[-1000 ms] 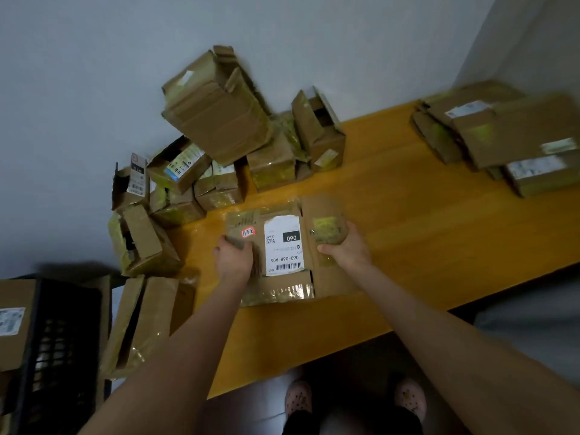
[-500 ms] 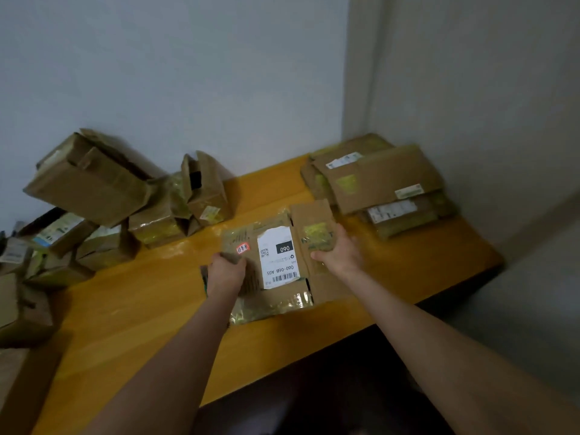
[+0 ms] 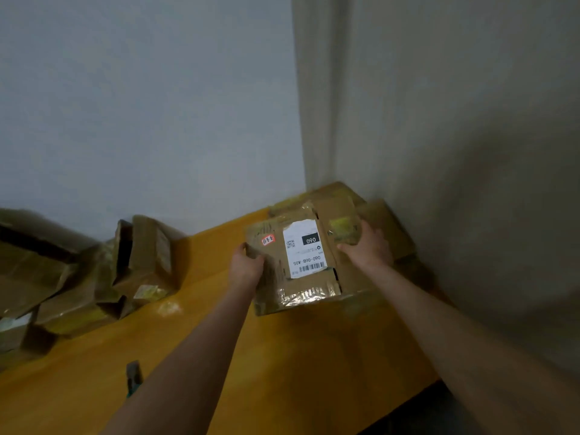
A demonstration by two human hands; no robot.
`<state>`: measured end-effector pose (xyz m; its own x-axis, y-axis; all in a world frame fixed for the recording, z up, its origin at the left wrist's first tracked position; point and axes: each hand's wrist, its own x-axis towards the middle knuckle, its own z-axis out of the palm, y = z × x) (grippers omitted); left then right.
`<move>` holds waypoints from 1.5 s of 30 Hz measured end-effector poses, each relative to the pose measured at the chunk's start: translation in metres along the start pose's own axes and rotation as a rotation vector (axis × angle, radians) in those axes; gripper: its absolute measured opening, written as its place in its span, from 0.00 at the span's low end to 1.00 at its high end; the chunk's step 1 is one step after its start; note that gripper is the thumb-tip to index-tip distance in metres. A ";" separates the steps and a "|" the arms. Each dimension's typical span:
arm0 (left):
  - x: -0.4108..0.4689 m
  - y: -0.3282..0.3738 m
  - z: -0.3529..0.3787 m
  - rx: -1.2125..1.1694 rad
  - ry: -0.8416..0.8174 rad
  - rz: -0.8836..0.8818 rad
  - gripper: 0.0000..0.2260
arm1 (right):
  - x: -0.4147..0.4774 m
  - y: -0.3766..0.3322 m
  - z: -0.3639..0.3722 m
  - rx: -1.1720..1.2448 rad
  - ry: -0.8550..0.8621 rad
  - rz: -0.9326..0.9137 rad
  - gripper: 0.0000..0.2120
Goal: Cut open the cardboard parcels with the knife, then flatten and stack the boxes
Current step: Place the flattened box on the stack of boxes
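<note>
Flattened box (image 3: pixel 301 249) now over corner stack (image 3: pixel 386 221), yellow table (image 3: pixel 282 356), pale walls (image 3: pixel 141 105)

Dim, soft indoor light.
Motion blur smears the boxes (image 3: pixel 78 277) at left; tape (image 3: pixel 304 295) glints; wide-angle edges bend.

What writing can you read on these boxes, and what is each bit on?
"060": black block on the white label of the held box.
"060-06B-A05": same label, lower down; the B may be an 8.
Red sticker: handwriting, unreadable.
Small print and the other boxes: too blurred.
</note>
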<state>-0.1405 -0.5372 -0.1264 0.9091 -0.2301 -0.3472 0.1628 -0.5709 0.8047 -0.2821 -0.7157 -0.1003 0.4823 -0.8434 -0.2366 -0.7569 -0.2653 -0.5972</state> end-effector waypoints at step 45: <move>-0.077 -0.041 -0.108 0.983 0.130 0.073 0.34 | -0.110 -0.116 0.093 -0.502 -0.309 -0.721 0.31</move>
<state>-0.1757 -0.4112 -0.0804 0.9487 -0.2361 -0.2104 -0.2319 -0.9717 0.0446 -0.2067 -0.5488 -0.0762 0.9516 -0.2533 -0.1741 -0.2958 -0.9086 -0.2948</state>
